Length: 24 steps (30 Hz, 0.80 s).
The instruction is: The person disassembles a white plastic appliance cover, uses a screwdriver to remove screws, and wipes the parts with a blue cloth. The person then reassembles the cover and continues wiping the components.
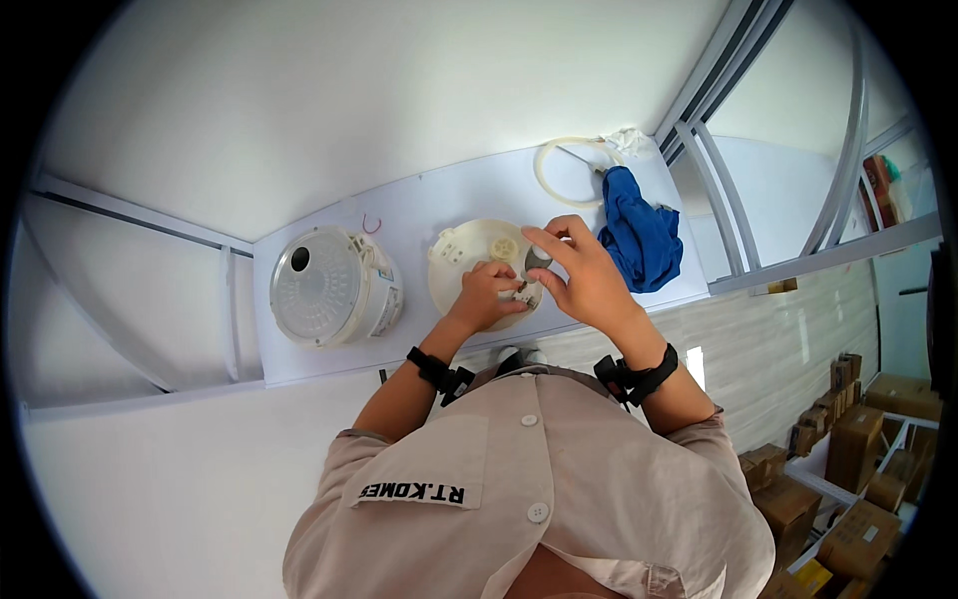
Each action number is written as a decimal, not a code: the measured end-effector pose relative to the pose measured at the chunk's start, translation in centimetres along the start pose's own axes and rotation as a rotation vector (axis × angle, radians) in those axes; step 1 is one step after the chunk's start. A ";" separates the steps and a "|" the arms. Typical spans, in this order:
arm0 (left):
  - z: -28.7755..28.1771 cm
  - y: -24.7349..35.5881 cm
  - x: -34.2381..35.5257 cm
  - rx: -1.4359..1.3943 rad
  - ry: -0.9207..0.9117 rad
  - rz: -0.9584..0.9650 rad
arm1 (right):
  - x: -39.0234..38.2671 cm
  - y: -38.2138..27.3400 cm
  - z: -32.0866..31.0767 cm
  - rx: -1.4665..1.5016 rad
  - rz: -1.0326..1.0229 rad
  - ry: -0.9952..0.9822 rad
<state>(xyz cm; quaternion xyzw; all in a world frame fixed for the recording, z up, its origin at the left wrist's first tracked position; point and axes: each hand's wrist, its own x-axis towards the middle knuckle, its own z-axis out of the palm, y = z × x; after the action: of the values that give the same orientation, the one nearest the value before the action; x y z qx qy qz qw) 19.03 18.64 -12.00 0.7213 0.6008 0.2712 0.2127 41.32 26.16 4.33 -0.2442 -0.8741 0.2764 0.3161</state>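
Observation:
A round cream plastic housing (pixel 446 272) lies on the white table in front of me, with a round cream fitting (pixel 503 249) inside. My right hand (pixel 584 268) reaches over its right side and grips a small grey cylindrical part (pixel 539 259) between thumb and fingers. Inside the housing, my left hand (pixel 486 297) is curled with thumb and fingers around small parts that I cannot make out. Next to its fingertips sits a small light-coloured component (pixel 523 297) with dark bits. The fingers hide part of the housing's floor.
Left of the housing stands a white round appliance body (pixel 324 287) with a dark hole on top. A red wire (pixel 372 224) lies behind it. To the right are a blue cloth (pixel 639 232), a cream ring (pixel 540 168) and a crumpled white piece (pixel 629 141). Cardboard boxes (pixel 856 449) fill the lower right.

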 end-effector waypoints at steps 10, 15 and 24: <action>0.7 -0.4 0.0 -0.065 0.048 -0.018 | -0.3 -0.7 1.7 -0.045 -0.075 0.028; 0.4 0.5 -0.1 -0.050 0.048 -0.043 | 0.3 -1.3 1.5 -0.255 0.065 0.113; 2.3 -2.1 -0.5 -0.120 0.130 -0.009 | 1.0 -2.6 1.6 -0.434 0.130 0.228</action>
<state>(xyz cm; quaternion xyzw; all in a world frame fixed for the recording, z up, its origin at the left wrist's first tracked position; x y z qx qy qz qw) 18.90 18.61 -15.13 0.6854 0.5992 0.3521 0.2174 38.88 24.33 5.34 -0.3918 -0.8542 0.0726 0.3341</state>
